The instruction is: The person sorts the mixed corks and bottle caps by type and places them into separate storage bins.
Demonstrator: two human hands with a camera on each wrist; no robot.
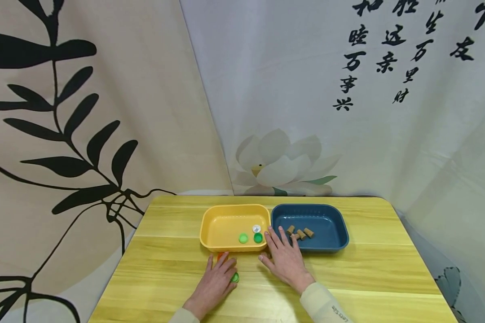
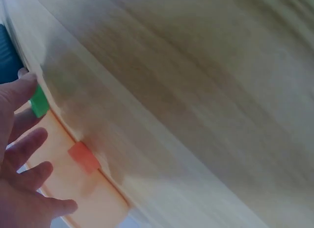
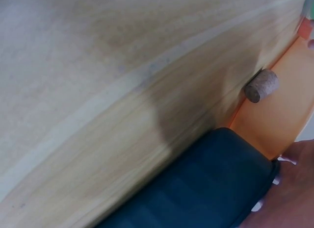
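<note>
My left hand [image 1: 214, 285] pinches a green bottle cap [image 1: 235, 277] between thumb and finger, in front of the yellow tray [image 1: 215, 244]. In the left wrist view this green cap [image 2: 39, 101] shows edge-on, while the other fingers spread apart. Just past those fingers a red cap [image 1: 220, 256] is by the tray's front wall, partly hidden in the head view. My right hand [image 1: 286, 262] reaches over where the two trays meet, fingers extended and nothing gripped. Near its thumb, a cork [image 3: 262, 85] lies on the table before the yellow tray.
Inside the yellow tray are a light green cap [image 1: 243, 238], a dark green cap [image 1: 258, 237] and a white cap [image 1: 256, 229]. The blue tray [image 1: 335, 240] beside it holds several corks [image 1: 302, 234]. A printed curtain [image 1: 283, 89] hangs behind the wooden table [image 1: 372, 278].
</note>
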